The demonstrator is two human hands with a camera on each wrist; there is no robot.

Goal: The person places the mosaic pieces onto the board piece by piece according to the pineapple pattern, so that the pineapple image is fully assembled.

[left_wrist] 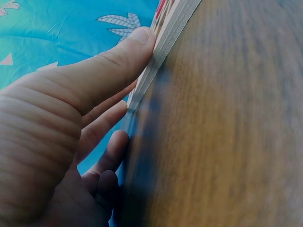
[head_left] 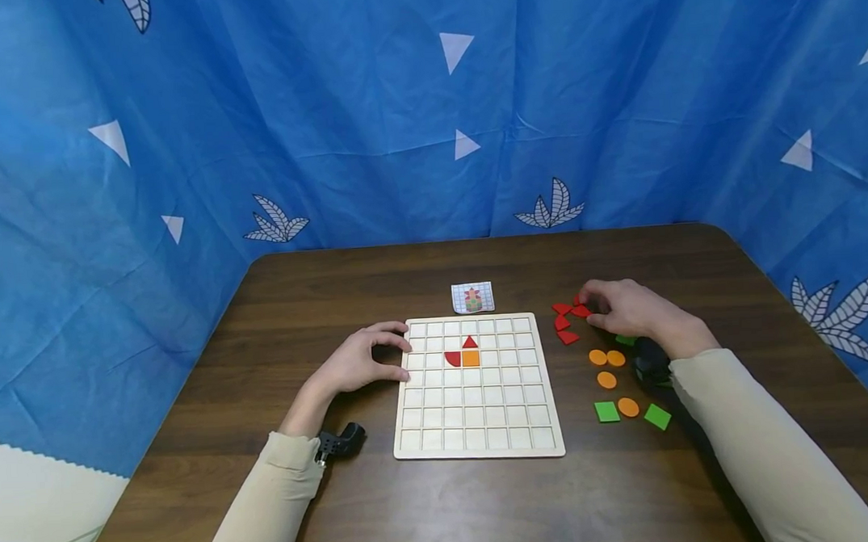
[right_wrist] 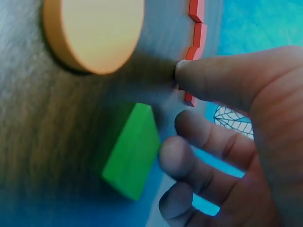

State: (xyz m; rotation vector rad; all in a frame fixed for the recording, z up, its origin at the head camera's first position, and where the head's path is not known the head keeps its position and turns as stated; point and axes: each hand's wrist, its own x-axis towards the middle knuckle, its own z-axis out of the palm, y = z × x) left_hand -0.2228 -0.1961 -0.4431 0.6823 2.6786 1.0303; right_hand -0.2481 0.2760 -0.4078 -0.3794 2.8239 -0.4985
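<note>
A pale wooden grid board [head_left: 478,455] lies on the table, holding a red triangle [head_left: 469,342], a red quarter-circle piece [head_left: 453,359] and an orange square [head_left: 470,358]. My left hand [head_left: 361,359] steadies the board's left edge, thumb and fingers spread along it. In the left wrist view the thumb [left_wrist: 128,49] rests against the board's side [left_wrist: 163,49]. Right of the board, my right hand [head_left: 628,307] reaches over several red pieces [head_left: 568,337], thumb and forefinger apart around the far ones. Up close, its thumb [right_wrist: 213,78] overlaps the row of red pieces [right_wrist: 195,53].
Several orange discs [head_left: 606,380] and green squares [head_left: 607,411] lie near the right forearm; one green piece [right_wrist: 132,151] is below the right fingers. A small picture card [head_left: 472,298] lies behind the board. A blue curtain [head_left: 369,112] hangs beyond the brown table [head_left: 347,283].
</note>
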